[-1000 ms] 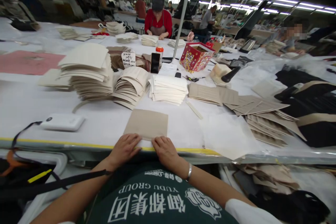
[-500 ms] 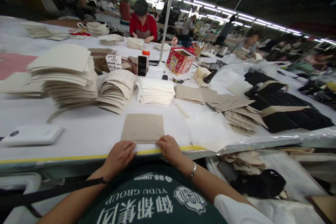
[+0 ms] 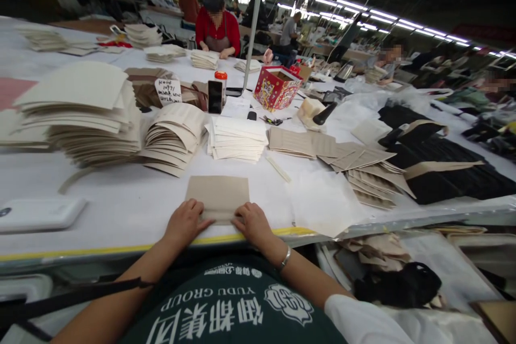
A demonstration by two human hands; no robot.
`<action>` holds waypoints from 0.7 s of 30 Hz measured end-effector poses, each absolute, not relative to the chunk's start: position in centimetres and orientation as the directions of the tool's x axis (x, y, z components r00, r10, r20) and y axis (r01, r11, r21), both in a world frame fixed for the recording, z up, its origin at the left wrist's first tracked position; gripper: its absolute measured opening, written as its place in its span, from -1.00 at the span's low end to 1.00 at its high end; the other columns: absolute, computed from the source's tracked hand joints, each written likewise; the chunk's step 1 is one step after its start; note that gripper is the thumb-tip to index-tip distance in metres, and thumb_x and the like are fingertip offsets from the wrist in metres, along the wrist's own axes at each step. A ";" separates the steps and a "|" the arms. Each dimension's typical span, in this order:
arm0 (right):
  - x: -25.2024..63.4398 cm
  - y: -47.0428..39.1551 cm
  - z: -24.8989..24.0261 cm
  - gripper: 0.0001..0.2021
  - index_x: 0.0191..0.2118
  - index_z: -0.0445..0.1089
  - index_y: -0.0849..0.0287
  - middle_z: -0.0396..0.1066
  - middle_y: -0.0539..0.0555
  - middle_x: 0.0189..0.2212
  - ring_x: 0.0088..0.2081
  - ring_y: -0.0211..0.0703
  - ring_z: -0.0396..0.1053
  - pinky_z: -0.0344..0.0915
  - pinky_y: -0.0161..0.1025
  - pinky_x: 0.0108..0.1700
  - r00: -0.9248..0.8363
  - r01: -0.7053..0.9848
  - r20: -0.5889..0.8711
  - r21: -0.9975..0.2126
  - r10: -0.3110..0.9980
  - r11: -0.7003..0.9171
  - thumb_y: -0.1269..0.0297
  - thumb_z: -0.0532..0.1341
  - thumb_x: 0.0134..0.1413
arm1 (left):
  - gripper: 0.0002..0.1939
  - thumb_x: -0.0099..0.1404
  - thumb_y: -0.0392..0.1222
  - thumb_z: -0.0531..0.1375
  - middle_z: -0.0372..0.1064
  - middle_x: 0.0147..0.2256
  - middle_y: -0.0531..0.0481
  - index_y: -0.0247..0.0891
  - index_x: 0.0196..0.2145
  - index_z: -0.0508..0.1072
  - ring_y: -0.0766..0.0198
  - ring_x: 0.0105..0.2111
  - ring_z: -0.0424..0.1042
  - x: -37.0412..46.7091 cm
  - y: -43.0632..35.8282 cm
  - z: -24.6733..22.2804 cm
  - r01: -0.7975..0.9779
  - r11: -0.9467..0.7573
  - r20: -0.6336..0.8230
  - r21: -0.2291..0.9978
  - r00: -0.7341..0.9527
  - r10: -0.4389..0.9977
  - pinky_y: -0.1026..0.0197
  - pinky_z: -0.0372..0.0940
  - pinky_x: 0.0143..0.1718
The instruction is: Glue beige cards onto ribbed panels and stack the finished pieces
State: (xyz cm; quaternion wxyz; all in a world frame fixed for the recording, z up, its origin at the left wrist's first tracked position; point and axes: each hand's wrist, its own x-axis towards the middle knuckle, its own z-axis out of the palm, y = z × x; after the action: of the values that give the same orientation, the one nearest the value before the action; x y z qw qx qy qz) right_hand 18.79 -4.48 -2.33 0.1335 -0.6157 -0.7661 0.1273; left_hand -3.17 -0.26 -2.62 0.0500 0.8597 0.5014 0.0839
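Note:
A beige fabric panel [image 3: 217, 191] lies flat on the white tabletop just in front of me, its near edge turned up in a narrow fold. My left hand [image 3: 187, 221] pinches the left end of that fold, thumb stretched along the near side. At the right end, my right hand [image 3: 252, 221] has thumb and fingers closed on the same edge. Beyond the panel stands a stack of white pieces [image 3: 237, 140]. A thin pale strip [image 3: 279, 169] lies to the right of it.
Tall beige stacks [image 3: 80, 97] stand on the left, near a white power bank [image 3: 42, 214]. Beige pieces [image 3: 300, 142] and black fabric [image 3: 455, 166] spread to the right. A red box [image 3: 277, 88] and a phone [image 3: 215, 97] stand farther back. Across the table, a person in red works.
Both hands have shifted inward and slightly away from me. The panel's near edge, flat before, is now folded up between the fingers.

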 end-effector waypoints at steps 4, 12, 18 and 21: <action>18.8 -4.0 -2.0 -0.72 -0.16 0.35 0.22 0.34 0.12 -0.23 -0.19 -0.08 0.22 0.15 -0.18 -0.13 -0.252 0.912 0.071 -0.316 0.965 0.261 0.24 0.25 -0.01 | -0.63 0.18 0.12 0.12 0.34 -0.28 -0.12 -0.28 -0.29 0.38 0.10 -0.24 0.31 -3.1 0.4 -2.4 0.838 -0.533 0.107 0.120 0.522 0.846 0.12 0.20 -0.24; 18.3 -3.9 -2.8 -0.63 0.02 0.26 0.16 0.28 0.13 -0.07 -0.04 -0.07 0.14 0.10 -0.14 0.00 -0.392 0.857 0.133 -0.308 0.910 0.414 0.32 0.15 0.05 | -0.66 0.25 -0.04 0.09 0.33 -0.08 -0.11 -0.20 -0.06 0.34 0.09 -0.10 0.26 -1.1 0.3 -4.0 0.710 -0.688 0.122 0.147 0.678 0.725 0.07 0.16 -0.10; 19.3 -2.7 -1.9 -0.67 -0.27 0.32 0.20 0.27 0.08 -0.32 -0.24 -0.10 0.18 0.17 -0.18 -0.16 -0.273 0.895 0.094 -0.340 0.957 0.289 0.10 0.29 -0.13 | -0.51 0.04 0.24 0.18 0.30 -0.34 -0.12 -0.29 -0.36 0.35 0.10 -0.31 0.27 -1.7 1.5 -1.9 0.843 -0.525 0.057 0.117 0.522 0.851 0.11 0.20 -0.28; 19.3 -2.1 -1.9 -0.63 -0.22 0.30 0.20 0.28 0.09 -0.28 -0.22 -0.10 0.19 0.16 -0.20 -0.16 -0.283 0.879 0.118 -0.366 0.952 0.307 0.06 0.28 -0.10 | -0.54 0.09 0.19 0.16 0.30 -0.29 -0.12 -0.29 -0.29 0.34 0.10 -0.26 0.27 -1.1 2.2 -2.1 0.816 -0.561 0.118 0.143 0.548 0.828 0.12 0.18 -0.25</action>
State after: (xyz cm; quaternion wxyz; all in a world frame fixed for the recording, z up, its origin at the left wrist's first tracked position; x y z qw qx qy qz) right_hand 19.33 -2.05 -1.87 0.1586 -0.5772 -0.7927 0.1153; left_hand -1.11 2.24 -2.05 0.0356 0.8792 0.4674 0.0859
